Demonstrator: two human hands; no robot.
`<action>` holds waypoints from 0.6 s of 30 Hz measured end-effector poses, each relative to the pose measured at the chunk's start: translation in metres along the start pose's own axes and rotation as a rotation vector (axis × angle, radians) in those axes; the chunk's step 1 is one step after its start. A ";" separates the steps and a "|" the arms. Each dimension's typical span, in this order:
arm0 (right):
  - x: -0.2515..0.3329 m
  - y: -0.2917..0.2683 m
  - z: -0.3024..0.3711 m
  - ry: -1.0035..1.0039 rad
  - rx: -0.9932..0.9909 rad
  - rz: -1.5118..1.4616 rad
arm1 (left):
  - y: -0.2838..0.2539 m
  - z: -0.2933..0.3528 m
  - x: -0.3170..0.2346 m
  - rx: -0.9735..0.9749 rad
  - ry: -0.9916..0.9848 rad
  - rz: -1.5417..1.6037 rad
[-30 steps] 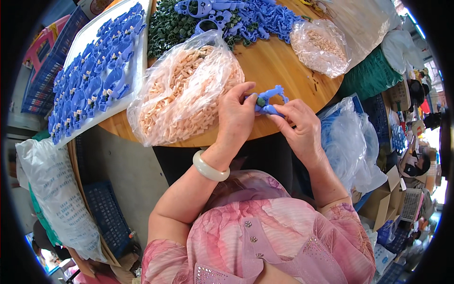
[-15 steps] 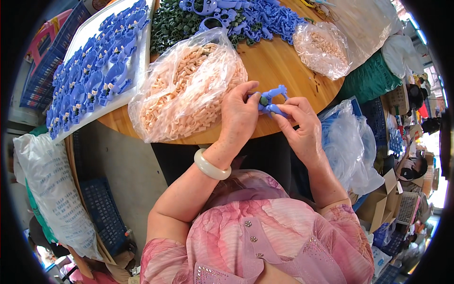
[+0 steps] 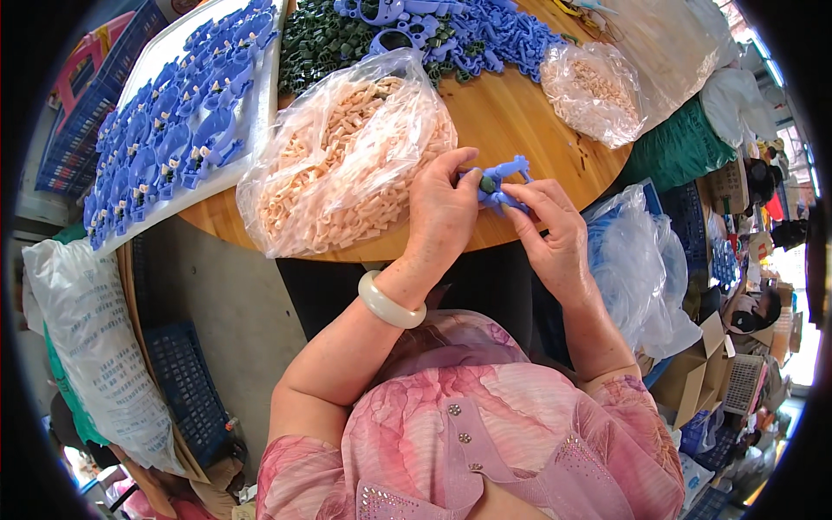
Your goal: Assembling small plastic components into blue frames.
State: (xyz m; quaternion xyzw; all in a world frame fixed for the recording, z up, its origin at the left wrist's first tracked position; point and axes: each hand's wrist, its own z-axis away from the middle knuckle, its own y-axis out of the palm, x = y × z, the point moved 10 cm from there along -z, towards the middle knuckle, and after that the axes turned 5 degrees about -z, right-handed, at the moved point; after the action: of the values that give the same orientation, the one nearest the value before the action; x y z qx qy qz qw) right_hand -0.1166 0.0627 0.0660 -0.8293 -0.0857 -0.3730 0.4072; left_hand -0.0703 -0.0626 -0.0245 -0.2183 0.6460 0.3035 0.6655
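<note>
Just past the table's front edge I hold a small blue plastic figure part (image 3: 501,184) with limb-like ends and a dark green piece at its middle. My left hand (image 3: 440,204) grips its left side between thumb and forefinger; a cream bangle (image 3: 390,301) circles that wrist. From the other side, my right hand (image 3: 555,234) pinches its lower right end. Its left end is partly hidden behind my left fingertips. Nearest to my left hand lies a clear plastic bag (image 3: 347,156) full of pale peach-coloured small pieces.
Dark green pieces (image 3: 321,43) and blue parts (image 3: 511,39) are heaped at the table's far side. A white tray (image 3: 251,130) of blue pieces stands at left. A smaller peach-filled bag (image 3: 594,91) lies at right on the wooden table (image 3: 494,108). Plastic bags (image 3: 637,269) stand right.
The blue part and my hands have barely shifted. The blue part's lower end has turned slightly between my right fingers, and both hands keep their hold.
</note>
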 end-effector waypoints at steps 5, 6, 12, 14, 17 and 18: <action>0.001 0.001 -0.001 0.002 0.018 0.004 | 0.000 0.000 0.001 0.000 -0.006 0.005; 0.001 0.001 -0.001 0.002 0.018 0.004 | 0.001 0.001 0.000 0.003 -0.011 0.006; 0.001 0.002 0.001 -0.011 0.008 0.037 | 0.001 -0.001 0.002 0.005 0.008 -0.032; 0.005 0.001 0.002 -0.052 -0.012 0.083 | 0.001 -0.002 0.002 0.004 0.010 -0.040; 0.008 0.000 0.002 -0.080 -0.020 0.096 | 0.001 -0.001 0.002 -0.001 0.016 -0.031; 0.008 0.000 0.002 -0.080 -0.020 0.096 | 0.002 -0.001 0.003 0.008 -0.010 0.009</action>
State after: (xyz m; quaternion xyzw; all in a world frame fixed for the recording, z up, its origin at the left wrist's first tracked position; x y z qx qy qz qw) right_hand -0.1100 0.0631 0.0709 -0.8508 -0.0584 -0.3203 0.4124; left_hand -0.0725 -0.0615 -0.0269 -0.2115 0.6446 0.3051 0.6683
